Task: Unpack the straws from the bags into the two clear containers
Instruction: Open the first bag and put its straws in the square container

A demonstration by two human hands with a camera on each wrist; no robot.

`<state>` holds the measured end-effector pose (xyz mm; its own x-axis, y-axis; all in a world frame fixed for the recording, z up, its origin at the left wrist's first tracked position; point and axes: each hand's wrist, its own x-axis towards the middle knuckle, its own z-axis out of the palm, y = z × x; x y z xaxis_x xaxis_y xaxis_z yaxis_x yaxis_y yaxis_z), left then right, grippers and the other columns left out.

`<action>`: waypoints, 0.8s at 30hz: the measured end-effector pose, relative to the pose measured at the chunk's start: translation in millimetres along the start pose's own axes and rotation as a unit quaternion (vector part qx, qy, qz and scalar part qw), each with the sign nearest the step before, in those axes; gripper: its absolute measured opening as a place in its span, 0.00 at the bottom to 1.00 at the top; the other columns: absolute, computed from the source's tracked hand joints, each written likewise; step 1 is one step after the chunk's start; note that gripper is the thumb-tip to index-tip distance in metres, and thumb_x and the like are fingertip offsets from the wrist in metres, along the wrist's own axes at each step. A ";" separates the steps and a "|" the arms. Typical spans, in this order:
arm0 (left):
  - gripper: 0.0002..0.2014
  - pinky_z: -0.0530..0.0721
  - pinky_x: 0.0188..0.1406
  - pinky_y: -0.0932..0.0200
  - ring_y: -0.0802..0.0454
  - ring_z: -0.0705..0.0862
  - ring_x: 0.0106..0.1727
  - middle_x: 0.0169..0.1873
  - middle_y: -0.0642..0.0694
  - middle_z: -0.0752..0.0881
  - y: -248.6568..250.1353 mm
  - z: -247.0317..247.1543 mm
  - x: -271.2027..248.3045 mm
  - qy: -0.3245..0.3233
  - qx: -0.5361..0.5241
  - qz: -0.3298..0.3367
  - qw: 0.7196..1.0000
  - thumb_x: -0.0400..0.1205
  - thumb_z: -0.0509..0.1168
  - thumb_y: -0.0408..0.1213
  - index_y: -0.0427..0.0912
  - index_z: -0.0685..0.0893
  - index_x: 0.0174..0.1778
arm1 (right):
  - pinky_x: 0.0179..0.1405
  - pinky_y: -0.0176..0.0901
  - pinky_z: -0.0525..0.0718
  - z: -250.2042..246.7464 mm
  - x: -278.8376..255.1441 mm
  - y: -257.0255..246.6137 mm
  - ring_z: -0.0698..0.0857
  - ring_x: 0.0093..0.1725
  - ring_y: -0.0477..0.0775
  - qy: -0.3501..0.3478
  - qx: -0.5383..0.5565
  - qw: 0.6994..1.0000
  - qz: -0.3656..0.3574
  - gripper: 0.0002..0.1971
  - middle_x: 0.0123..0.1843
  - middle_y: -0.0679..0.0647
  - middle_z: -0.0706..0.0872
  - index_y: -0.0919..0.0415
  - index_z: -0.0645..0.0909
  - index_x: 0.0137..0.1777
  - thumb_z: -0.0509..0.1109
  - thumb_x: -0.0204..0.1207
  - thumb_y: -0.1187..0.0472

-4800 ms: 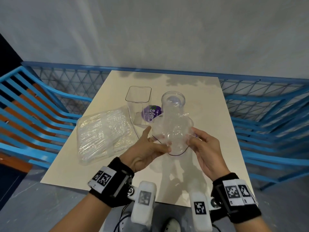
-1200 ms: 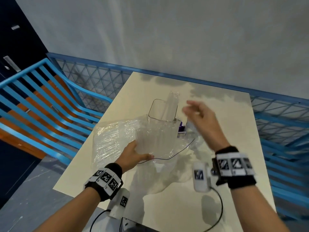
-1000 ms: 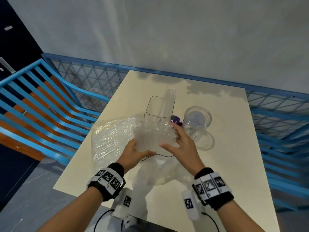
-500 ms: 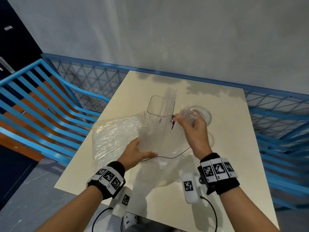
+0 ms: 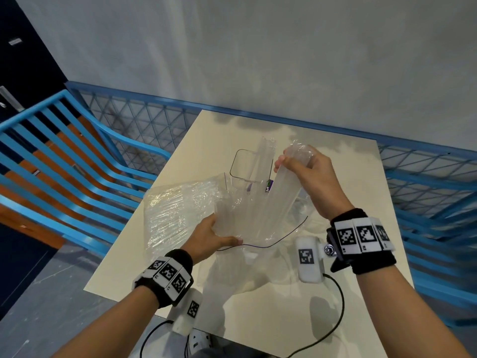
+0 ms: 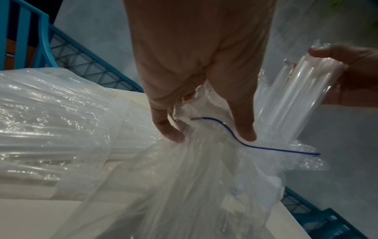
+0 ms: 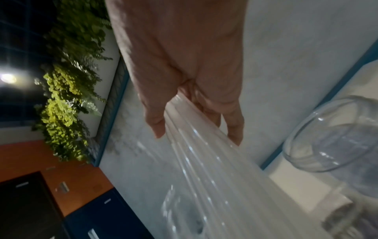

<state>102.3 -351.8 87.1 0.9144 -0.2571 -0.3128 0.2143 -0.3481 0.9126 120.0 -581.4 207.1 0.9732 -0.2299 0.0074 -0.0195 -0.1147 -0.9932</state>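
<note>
My left hand [image 5: 222, 237] pinches the mouth of an open clear zip bag [image 5: 247, 223] with a blue seal line, held above the table. The pinch also shows in the left wrist view, where the left hand [image 6: 206, 129] holds the bag [image 6: 204, 177]. My right hand [image 5: 294, 164] grips the top of a bundle of clear wrapped straws [image 5: 281, 200], its lower end still in the bag's mouth. Just behind stands the square clear container [image 5: 240, 166] with a few straws [image 5: 265, 151] upright in it. The round clear container [image 7: 337, 142] shows only in the right wrist view, beside the bundle [image 7: 204, 161].
A second, full bag of straws [image 5: 178, 215] lies on the left side of the cream table [image 5: 335, 293]. Blue railings [image 5: 77, 177] run close along the left, far and right edges. A cable hangs off the table's near edge.
My right hand reached into the open bag, took hold of a straw bundle and lifted it up toward the containers. The left hand has kept its hold on the bag's mouth.
</note>
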 end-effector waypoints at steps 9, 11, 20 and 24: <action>0.29 0.83 0.57 0.61 0.54 0.88 0.57 0.55 0.50 0.89 -4.5 -2.4 3.8 -0.004 0.002 0.000 1.000 0.66 0.83 0.36 0.44 0.82 0.62 | 0.45 0.54 0.89 3.0 2.6 -2.2 0.91 0.44 0.57 0.000 -0.058 0.998 -0.015 0.11 0.47 0.63 0.91 0.66 0.82 0.55 0.71 0.78 0.59; 0.29 0.83 0.54 0.65 0.56 0.88 0.55 0.55 0.50 0.89 -4.4 -3.4 3.6 0.000 0.001 -0.003 1.000 0.66 0.83 0.36 0.44 0.82 0.62 | 0.47 0.50 0.89 -2.0 10.8 -20.6 0.91 0.45 0.57 0.016 -0.029 0.998 -0.045 0.11 0.47 0.61 0.90 0.66 0.82 0.57 0.68 0.80 0.59; 0.25 0.82 0.44 0.74 0.63 0.87 0.51 0.51 0.58 0.88 -0.7 -5.4 -2.1 -0.004 -0.011 -0.008 1.000 0.67 0.82 0.35 0.50 0.80 0.57 | 0.50 0.60 0.90 -16.5 70.3 -124.3 0.90 0.49 0.68 0.092 0.068 0.980 -0.164 0.04 0.39 0.57 0.86 0.60 0.80 0.44 0.70 0.76 0.59; 0.24 0.82 0.52 0.66 0.63 0.88 0.52 0.52 0.55 0.89 -2.5 -6.7 -1.9 -0.003 -0.021 -0.013 1.000 0.67 0.83 0.36 0.52 0.81 0.55 | 0.52 0.63 0.88 10.0 93.4 -120.4 0.90 0.49 0.63 0.153 0.078 0.966 -0.192 0.11 0.46 0.58 0.88 0.60 0.81 0.49 0.72 0.71 0.54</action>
<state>102.3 -344.3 87.2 0.9062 -0.2535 -0.3385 0.2529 -0.3167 0.9142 215.6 -579.4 326.2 0.7889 -0.4765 0.3882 0.3870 -0.1057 -0.9160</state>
